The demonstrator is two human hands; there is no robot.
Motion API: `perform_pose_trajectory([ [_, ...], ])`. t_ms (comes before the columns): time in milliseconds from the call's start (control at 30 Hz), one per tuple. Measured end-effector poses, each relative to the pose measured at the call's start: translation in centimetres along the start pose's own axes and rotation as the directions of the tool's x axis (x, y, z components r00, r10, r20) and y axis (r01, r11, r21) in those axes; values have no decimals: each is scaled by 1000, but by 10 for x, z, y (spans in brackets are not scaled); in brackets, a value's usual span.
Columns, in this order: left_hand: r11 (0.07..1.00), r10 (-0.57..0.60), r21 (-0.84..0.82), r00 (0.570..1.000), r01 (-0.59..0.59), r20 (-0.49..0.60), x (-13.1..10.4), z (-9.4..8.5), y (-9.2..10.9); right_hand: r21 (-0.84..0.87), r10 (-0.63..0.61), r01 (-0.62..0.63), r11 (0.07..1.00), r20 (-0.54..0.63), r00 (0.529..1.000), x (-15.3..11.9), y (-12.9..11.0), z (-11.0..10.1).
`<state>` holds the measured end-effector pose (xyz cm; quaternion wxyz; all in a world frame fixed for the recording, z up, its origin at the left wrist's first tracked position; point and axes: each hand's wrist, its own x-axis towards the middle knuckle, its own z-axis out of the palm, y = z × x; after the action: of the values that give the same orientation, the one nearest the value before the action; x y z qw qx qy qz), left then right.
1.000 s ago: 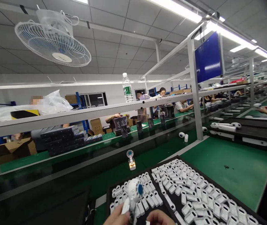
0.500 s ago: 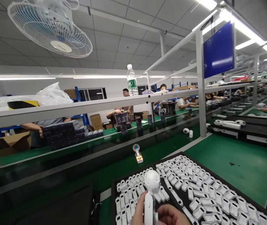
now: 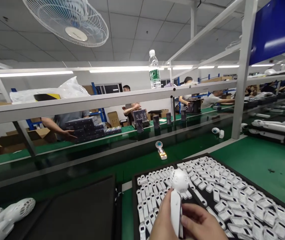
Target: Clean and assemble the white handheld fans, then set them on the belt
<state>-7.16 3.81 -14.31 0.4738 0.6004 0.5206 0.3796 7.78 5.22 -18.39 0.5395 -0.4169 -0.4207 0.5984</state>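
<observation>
Item one: handheld fan (image 3: 180, 181), white moulded plastic; a smooth, rounded head with small openings, set on a slim, flat bar of a handle; upright, leaning slightly. It lies within the left hand (image 3: 164, 218), whose thumb and fingers close about the handle, the head rising above the fingertips. Right hand (image 3: 201, 221): fingers curled, thumb and forefinger against the handle's lower right edge; whether they also pinch a small part, cannot tell.

Beneath and around the hands: black tray (image 3: 134, 200), raised rim, bearing rows of oblong white plastic pieces (image 3: 257, 230) with rounded ends and dark windows, looser to the hands' right.

Left of the hands: second black tray (image 3: 82, 206), matt, with white fan units (image 3: 19, 210) having slotted heads.

Beyond the hands, well apart: a lit fan unit (image 3: 162, 154), blue-centred, on a glossy green surface (image 3: 134, 163).
</observation>
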Motion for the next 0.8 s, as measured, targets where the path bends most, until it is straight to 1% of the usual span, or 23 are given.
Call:
perform_pose_trajectory([
  [67, 997, 38, -71, 999, -38, 4, -4, 5, 5, -7, -13, 13, 1000, -8, 1000, -5, -4, 2],
  [100, 991, 35, -131, 999, -34, 3, -6, 8, 8, -26, -17, 17, 1000, -7, 1000, -7, -8, 2],
  [133, 981, 6, -192, 1000, -7, -4, -8, 9, 12, -74, -29, 29, 997, -9, 1000, -9, -13, -1],
  [167, 966, -40, -255, 999, 36, -13, -9, 9, 17, -172, -58, 56, 984, -7, 998, -10, -18, -7],
  [200, 943, -92, -323, 996, 81, -19, -10, 8, 22, -319, -111, 107, 942, 6, 994, -11, -24, -15],
  [233, 910, -139, -396, 990, 122, -14, -9, 6, 27, -503, -174, 169, 848, 37, 984, -11, -29, -26],
  [267, 868, -174, -472, 985, 152, -2, -9, 2, 31, -701, -227, 237, 672, 109, 968, -12, -34, -39],
  [300, 817, -195, -552, 981, 167, 9, -7, -2, 36, -841, -233, 279, 464, 187, 954, -12, -37, -52],
  [333, 762, -200, -625, 980, 170, 23, -6, -6, 39, -915, -186, 281, 290, 234, 954, -13, -39, -66],
  [367, 716, -189, -678, 981, 166, 39, -4, -11, 42, -947, -130, 279, 159, 260, 957, -14, -40, -78],
  [400, 690, -169, -706, 984, 158, 55, -3, -14, 45, -958, -79, 276, 77, 270, 960, -16, -39, -87],
  [433, 679, -141, -720, 988, 144, 66, -2, -18, 47, -960, -42, 280, 26, 279, 959, -18, -37, -95],
  [500, 667, -78, -736, 993, 114, 83, -1, -21, 48, -943, -23, 331, -36, 332, 943, -21, -30, -103],
  [567, 648, -45, -755, 995, 100, 94, -1, -22, 48, -913, -32, 400, -82, 403, 915, -22, -25, -104],
  [633, 629, -44, -771, 994, 102, 96, -2, -21, 46, -890, -54, 447, -93, 453, 890, -21, -25, -103],
  [667, 622, -47, -776, 994, 105, 96, -1, -21, 46, -880, -80, 465, -98, 473, 877, -21, -28, -103],
  [733, 612, -52, -784, 994, 106, 93, -1, -21, 45, -870, -178, 483, -101, 494, 851, -23, -44, -100],
  [767, 608, -52, -787, 995, 103, 90, -1, -22, 45, -867, -262, 491, -84, 494, 829, -26, -55, -98],
  [800, 606, -51, -789, 995, 101, 88, -1, -22, 46, -862, -364, 505, -45, 485, 795, -31, -67, -95],
])
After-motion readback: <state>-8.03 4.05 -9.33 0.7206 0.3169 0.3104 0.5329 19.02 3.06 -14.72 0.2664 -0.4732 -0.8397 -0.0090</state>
